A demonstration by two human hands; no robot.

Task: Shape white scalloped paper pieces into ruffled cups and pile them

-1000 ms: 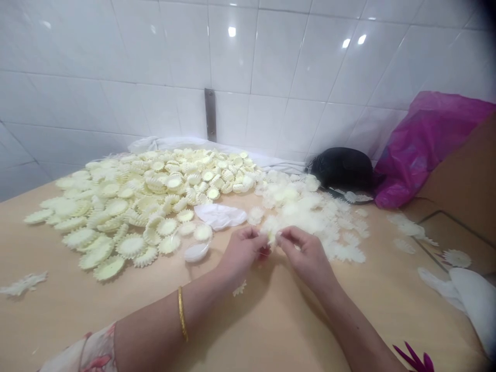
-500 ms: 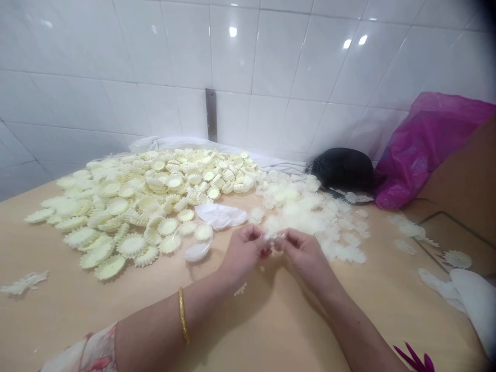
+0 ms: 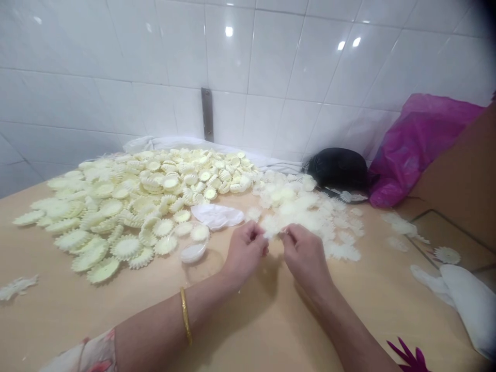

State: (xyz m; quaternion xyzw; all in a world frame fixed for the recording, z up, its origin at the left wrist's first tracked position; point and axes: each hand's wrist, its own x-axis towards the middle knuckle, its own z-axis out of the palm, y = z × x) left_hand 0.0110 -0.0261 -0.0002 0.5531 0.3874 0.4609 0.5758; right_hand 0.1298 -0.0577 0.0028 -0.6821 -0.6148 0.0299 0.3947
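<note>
My left hand (image 3: 245,253) is closed in a pinch, thumb against the curled fingers, at the near edge of the white discs. A thin white piece (image 3: 268,234) shows at its fingertips, its shape blurred against the discs behind. Just to the right, my right hand (image 3: 306,258) is also pinched, and what lies in its fingertips is too small to name. Behind both hands spreads a heap of thin, white, scalloped discs (image 3: 298,206). Left of it lies a large pile of pale-yellow scalloped cups (image 3: 112,206). A round white lidded container (image 3: 194,252) sits beside my left wrist.
A crumpled white cloth (image 3: 217,216) lies between the heaps. Toward the back right are a black pouch (image 3: 339,168) and a magenta plastic bag (image 3: 414,150). White sheets (image 3: 468,305) and a purple petal-like piece (image 3: 411,356) are at the right. A tiled wall (image 3: 155,57) bounds the back.
My hands have drawn slightly apart at the fingertips, the right one shifting a little rightward. A small white scrap below my left hand no longer shows. The view has turned slightly right.
</note>
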